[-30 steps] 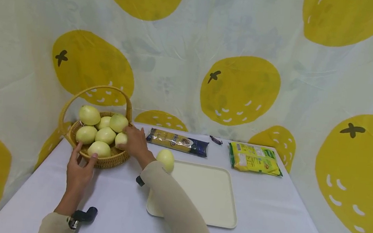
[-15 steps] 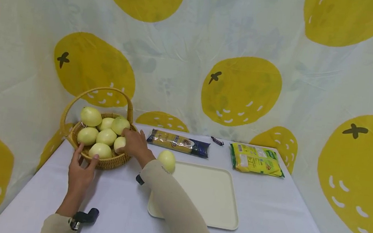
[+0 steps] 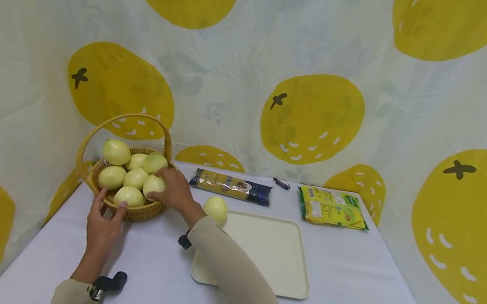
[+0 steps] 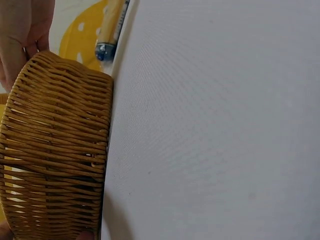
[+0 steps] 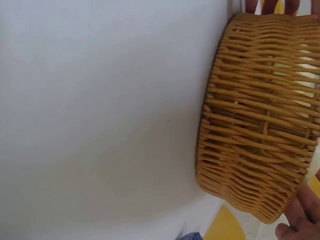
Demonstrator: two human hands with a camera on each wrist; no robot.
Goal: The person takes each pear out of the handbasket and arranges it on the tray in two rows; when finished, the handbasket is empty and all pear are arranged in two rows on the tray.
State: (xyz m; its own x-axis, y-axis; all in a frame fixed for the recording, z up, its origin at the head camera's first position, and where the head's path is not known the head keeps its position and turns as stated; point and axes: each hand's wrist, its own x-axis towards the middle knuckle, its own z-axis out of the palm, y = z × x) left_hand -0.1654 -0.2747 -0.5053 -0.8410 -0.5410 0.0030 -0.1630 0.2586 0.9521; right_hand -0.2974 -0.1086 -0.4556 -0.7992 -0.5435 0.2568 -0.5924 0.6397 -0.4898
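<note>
A wicker basket (image 3: 141, 213) with a tall arched handle stands at the left of the table. Several pale yellow-green round fruits (image 3: 135, 178) fill it; their exact kind is unclear. My left hand (image 3: 102, 229) steadies the basket's front, thumb and fingers spread against the woven wall (image 4: 55, 150). Reaching over the right rim, my right hand (image 3: 177, 192) holds the rightmost round fruit (image 3: 153, 186) between thumb and fingers, still inside the basket. The right wrist view shows the basket's side (image 5: 260, 115) with part of the right hand beyond its rim.
A cream tray (image 3: 259, 253) lies right of the basket, partly under my right forearm. One more pale round fruit (image 3: 215, 210) sits at its back left corner. Behind are a blue-and-yellow pasta packet (image 3: 231, 186), a small dark wrapped item (image 3: 281, 184) and a yellow-green bag (image 3: 332, 208).
My right hand has shifted slightly left, and the rightmost fruit has moved left with it, closer to the other fruits. My left hand stays at the basket's front.
</note>
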